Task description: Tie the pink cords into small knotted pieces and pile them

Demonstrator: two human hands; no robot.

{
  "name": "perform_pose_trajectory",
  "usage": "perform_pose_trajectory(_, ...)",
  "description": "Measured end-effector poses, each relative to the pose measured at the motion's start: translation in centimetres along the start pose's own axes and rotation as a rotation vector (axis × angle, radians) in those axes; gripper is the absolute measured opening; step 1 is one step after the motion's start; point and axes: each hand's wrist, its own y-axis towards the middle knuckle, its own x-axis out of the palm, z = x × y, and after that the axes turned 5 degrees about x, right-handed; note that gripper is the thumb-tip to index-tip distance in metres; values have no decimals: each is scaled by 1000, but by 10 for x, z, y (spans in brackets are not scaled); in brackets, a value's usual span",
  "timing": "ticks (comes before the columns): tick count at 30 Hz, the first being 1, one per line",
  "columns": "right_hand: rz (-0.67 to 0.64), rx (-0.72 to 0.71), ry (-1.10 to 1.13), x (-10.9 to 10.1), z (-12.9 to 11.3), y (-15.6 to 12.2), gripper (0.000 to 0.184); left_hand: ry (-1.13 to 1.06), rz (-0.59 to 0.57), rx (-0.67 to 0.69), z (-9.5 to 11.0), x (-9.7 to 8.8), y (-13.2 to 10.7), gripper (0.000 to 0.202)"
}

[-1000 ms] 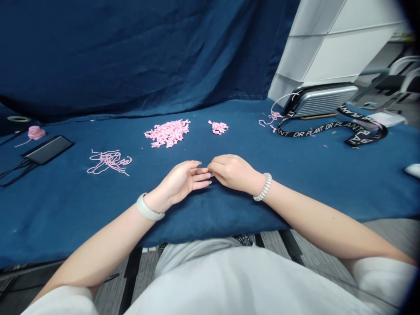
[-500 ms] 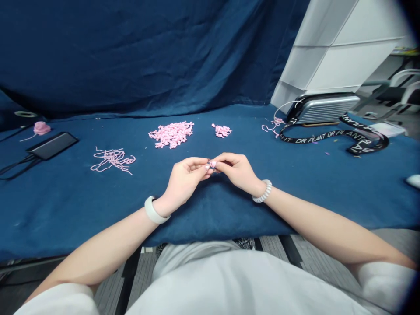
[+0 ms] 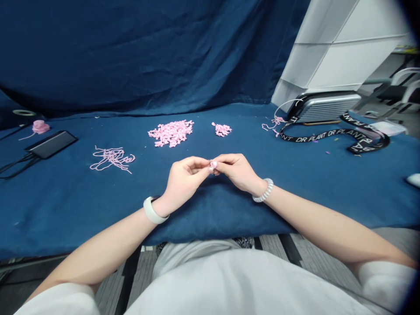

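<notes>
My left hand (image 3: 183,179) and my right hand (image 3: 236,171) meet above the blue cloth, fingertips pinching a small piece of pink yarn (image 3: 213,165) between them. Most of that piece is hidden by my fingers. Farther ahead lies a heap of short, knotted pink yarn pieces (image 3: 170,133), with a smaller heap (image 3: 221,129) to its right. A loose tangle of pink yarn strands (image 3: 112,158) lies ahead of my left hand. Neither hand touches these piles.
A black phone (image 3: 50,144) with a dark cable and a pink yarn ball (image 3: 41,127) lie at the far left. A silver ribbed case (image 3: 323,107), a black printed lanyard (image 3: 331,135) and pink yarn scraps (image 3: 274,122) lie at the right, beside a white cabinet (image 3: 328,52).
My open hands have closed together, and the fingertips of both now pinch a small pink piece. The view has shifted slightly; the piles on the cloth stay in place.
</notes>
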Motion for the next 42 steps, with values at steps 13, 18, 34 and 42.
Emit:
perform_pose_trajectory(13,-58,55,58,-5,1,2,13,-101,-1,-66,-3,-1,4,20)
perform_pose_trajectory(18,-72,35,78,-6,2,1,10,-76,-43,-6,-3,-2,3,22)
perform_pose_trajectory(34,-84,37,4,-3,-3,-1,13,28,-36,-7,-10,-6,8,17)
perform_pose_trajectory(42,-65,-10,-55,-5,-6,-2,14,-20,-26,-47,-11,-7,10,21)
